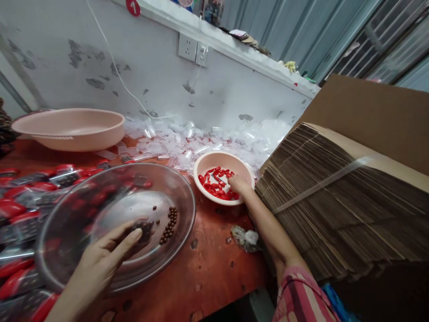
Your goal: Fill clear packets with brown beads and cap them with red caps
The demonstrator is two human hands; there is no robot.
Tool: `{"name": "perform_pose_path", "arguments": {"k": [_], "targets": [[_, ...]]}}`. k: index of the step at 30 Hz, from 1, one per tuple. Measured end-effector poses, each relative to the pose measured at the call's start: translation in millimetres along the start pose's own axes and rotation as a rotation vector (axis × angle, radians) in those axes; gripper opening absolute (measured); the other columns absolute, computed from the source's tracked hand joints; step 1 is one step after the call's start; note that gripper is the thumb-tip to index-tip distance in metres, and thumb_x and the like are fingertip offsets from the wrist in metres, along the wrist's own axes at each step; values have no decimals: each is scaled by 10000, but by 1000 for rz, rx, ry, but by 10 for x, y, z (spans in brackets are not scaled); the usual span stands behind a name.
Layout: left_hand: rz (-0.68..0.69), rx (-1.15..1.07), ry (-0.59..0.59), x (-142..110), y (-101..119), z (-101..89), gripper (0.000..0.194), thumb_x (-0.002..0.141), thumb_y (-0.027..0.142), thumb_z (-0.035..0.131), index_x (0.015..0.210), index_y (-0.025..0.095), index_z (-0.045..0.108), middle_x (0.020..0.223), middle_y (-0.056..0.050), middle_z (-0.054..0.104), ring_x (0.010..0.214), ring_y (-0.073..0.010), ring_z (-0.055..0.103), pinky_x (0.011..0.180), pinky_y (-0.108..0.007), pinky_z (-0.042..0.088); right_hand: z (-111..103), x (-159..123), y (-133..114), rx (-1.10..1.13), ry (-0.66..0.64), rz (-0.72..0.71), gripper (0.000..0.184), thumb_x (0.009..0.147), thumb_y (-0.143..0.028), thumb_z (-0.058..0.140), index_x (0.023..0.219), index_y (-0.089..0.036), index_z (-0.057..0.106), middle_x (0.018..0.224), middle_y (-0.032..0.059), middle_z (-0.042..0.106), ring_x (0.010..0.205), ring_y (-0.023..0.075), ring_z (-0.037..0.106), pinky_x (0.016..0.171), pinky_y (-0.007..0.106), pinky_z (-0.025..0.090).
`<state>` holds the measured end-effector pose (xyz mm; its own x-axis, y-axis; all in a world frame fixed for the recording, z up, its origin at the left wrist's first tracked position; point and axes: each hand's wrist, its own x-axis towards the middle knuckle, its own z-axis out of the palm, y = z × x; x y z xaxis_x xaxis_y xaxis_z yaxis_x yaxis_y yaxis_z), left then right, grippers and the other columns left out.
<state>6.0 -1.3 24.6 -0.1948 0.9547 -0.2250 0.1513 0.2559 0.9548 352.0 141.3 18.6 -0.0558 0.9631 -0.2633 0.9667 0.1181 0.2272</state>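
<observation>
My left hand [114, 246] is closed round a small clear container filled with dark brown balls [143, 229], held over a large see-through basin [192, 219]. Loose brown balls [170, 223] lie on the basin's floor just right of that hand. Farther right, my right hand [237, 184] reaches into a small pale pink bowl [197, 172]. Its fingers are bunched together among glossy red plastic pieces [217, 174]; what they pinch, if anything, is too small to make out.
Filled clear packs with red ends [25, 214] crowd the table's left side. A wide pink basin [80, 143] stands behind them. Clear plastic cases [187, 150] are heaped along the wall. Strapped flat cardboard [321, 201] fills the right; a small clear bag [246, 238] lies nearby.
</observation>
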Motion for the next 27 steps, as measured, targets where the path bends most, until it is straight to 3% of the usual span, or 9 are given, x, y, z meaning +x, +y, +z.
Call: {"name": "perform_pose_path", "arguments": {"k": [6, 11, 15, 17, 20, 23, 27], "targets": [[-9, 20, -132, 6, -83, -31, 520, 593, 538, 643, 972, 182, 658, 1031, -77, 673, 1008, -305, 585, 954, -443, 385, 178, 55, 139, -11, -4, -27, 248, 793, -76, 446, 928, -68, 655, 1067, 200, 576, 1029, 238, 526, 850, 286, 377], [15, -109, -217, 20, -266, -20, 486, 661, 463, 647, 1044, 165, 620, 1063, -89, 658, 996, -283, 594, 921, -427, 431, 71, -6, 94, 70, 100, 15, 226, 737, -152, 536, 936, -90, 623, 940, 147, 623, 870, 209, 576, 711, 239, 405], [35, -199, -253, -40, -195, 60, 421, 699, 422, 632, 1038, 171, 624, 1038, -80, 668, 936, -257, 623, 876, -399, 474, -69, -184, -117, 175, 244, -28, 250, 801, -200, 463, 1026, -132, 551, 901, 82, 631, 796, 162, 574, 673, 223, 405], [71, -232, -273, -93, -102, 111, 387, 726, 399, 611, 1044, 178, 625, 1059, -77, 659, 941, -246, 620, 860, -375, 485, -163, -342, -303, 294, 361, -173, 224, 815, -209, 463, 1015, -156, 548, 912, 54, 623, 799, 138, 563, 702, 215, 402], [177, -237, -273, -169, 12, 195, 374, 748, 360, 592, 1074, 177, 616, 1152, -80, 608, 1031, -246, 568, 899, -359, 452, -328, -628, -646, 559, 516, -550, 172, 809, -202, 500, 957, -166, 580, 886, 47, 610, 776, 130, 546, 717, 233, 402], [236, -259, -332, -217, 26, 263, 370, 786, 336, 544, 1110, 164, 590, 1132, -92, 612, 1009, -239, 572, 877, -355, 458, -459, -866, -982, 778, 459, -843, 170, 812, -212, 534, 966, -163, 588, 867, 47, 601, 751, 121, 538, 695, 236, 416], [269, -289, -355, -261, -40, 265, 332, 809, 314, 510, 1088, 157, 596, 1057, -88, 639, 969, -228, 584, 855, -343, 463, -466, -972, -1301, 1088, 371, -961, 207, 769, -295, 619, 922, -156, 607, 864, 52, 594, 798, 135, 555, 727, 259, 444]]}}
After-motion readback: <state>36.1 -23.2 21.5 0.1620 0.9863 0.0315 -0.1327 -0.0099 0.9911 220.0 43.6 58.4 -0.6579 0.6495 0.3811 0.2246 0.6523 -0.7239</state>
